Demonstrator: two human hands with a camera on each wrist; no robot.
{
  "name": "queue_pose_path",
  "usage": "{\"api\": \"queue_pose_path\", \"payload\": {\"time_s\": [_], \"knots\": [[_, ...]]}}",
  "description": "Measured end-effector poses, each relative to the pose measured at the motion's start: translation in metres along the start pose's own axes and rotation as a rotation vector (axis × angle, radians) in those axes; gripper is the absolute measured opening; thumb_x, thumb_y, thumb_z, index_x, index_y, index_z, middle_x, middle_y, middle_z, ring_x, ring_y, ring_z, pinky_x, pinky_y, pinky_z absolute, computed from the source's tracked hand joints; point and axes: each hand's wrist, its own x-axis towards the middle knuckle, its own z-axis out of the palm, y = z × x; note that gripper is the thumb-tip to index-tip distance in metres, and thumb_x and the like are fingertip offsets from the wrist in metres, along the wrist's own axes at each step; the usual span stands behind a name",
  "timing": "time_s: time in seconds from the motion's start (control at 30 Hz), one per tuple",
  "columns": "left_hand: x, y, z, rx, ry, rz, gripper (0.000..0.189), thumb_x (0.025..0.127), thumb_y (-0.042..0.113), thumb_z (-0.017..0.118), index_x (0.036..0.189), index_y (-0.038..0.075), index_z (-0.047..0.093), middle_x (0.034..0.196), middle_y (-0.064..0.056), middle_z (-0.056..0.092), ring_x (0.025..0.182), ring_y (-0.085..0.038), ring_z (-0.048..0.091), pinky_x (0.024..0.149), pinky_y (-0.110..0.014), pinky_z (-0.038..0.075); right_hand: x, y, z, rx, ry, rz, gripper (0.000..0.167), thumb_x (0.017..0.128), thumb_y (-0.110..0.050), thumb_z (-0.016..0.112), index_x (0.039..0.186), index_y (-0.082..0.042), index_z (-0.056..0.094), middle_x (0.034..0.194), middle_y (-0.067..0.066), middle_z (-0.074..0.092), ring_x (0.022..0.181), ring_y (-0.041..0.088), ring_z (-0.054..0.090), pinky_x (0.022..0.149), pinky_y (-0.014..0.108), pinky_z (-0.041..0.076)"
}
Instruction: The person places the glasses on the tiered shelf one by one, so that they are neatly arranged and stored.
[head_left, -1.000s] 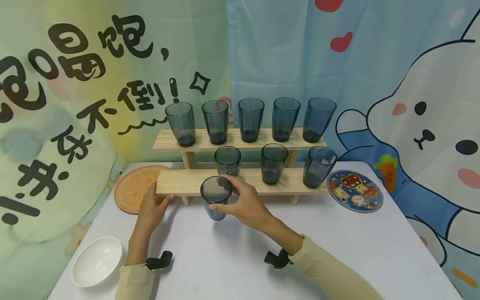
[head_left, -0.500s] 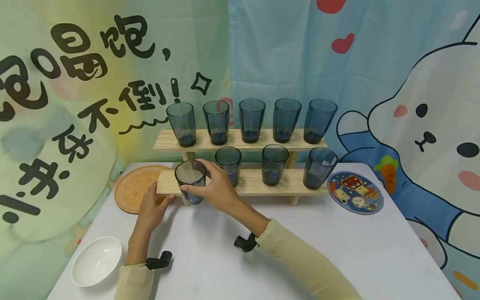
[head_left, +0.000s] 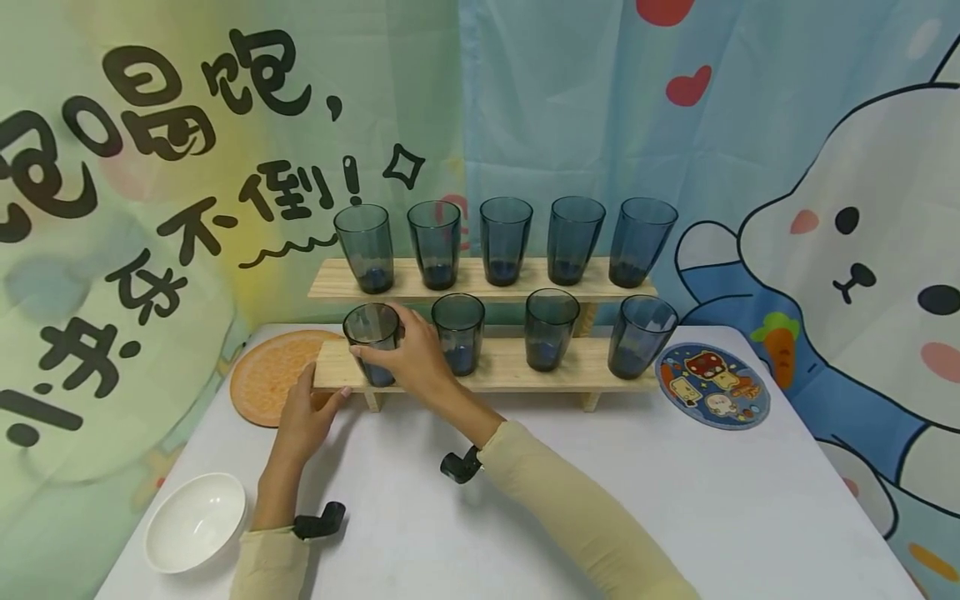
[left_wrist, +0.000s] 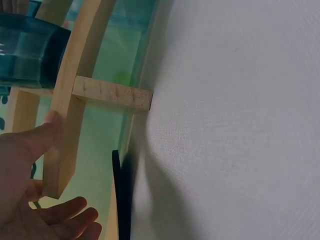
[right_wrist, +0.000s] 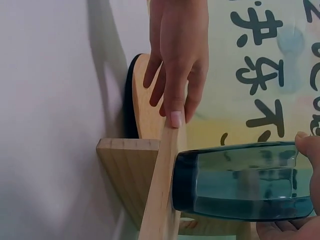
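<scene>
My right hand (head_left: 422, 360) grips a blue-tinted drinking glass (head_left: 369, 343) near its rim, thumb at the front and fingers behind. The glass (right_wrist: 240, 182) stands upright with its base at the lower board of a two-step wooden shelf (head_left: 332, 363), near the left end. In the right wrist view, base and board appear to touch. At that end, my left hand (head_left: 303, 417) holds the lower board, its thumb on the front edge in the left wrist view. Three matching glasses (head_left: 458, 337) stand on the same board to the right. Several more (head_left: 506, 242) line the upper board.
A white bowl (head_left: 197, 523) stands at the table's front left. A round orange mat (head_left: 262, 379) lies left of the shelf, and a round patterned blue mat (head_left: 712, 386) to its right. A printed curtain (head_left: 540, 92) hangs behind the white table (head_left: 405, 517).
My right hand has carried the glass leftward and back, from in front of the shelf onto the left part of the lower board. My left hand has stayed at the board's end.
</scene>
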Motion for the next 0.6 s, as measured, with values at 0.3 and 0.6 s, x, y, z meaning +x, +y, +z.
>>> {"api": "queue_pose_path", "payload": {"time_s": [0.3, 0.6], "knots": [[0.0002, 0.0018, 0.0019, -0.002, -0.007, 0.011, 0.082, 0.108, 0.028, 0.064, 0.165, -0.006, 0.016, 0.165, -0.035, 0.029, 0.155, -0.051, 0.027, 0.126, -0.065, 0.021, 0.0075, 0.0030, 0.0023, -0.026, 0.031, -0.008, 0.086, 0.088, -0.047, 0.086, 0.158, -0.015, 0.048, 0.156, 0.010, 0.055, 0.140, 0.029, 0.055, 0.109, 0.051, 0.051], [0.0008, 0.0027, -0.0007, 0.026, -0.028, -0.011, 0.086, 0.109, 0.031, 0.062, 0.166, -0.007, 0.011, 0.167, -0.036, 0.023, 0.156, -0.052, 0.022, 0.127, -0.065, 0.019, 0.0109, 0.0058, 0.0023, -0.021, -0.032, 0.005, 0.092, 0.090, -0.047, 0.084, 0.163, -0.015, 0.038, 0.162, 0.011, 0.047, 0.147, 0.030, 0.049, 0.115, 0.053, 0.047]]}}
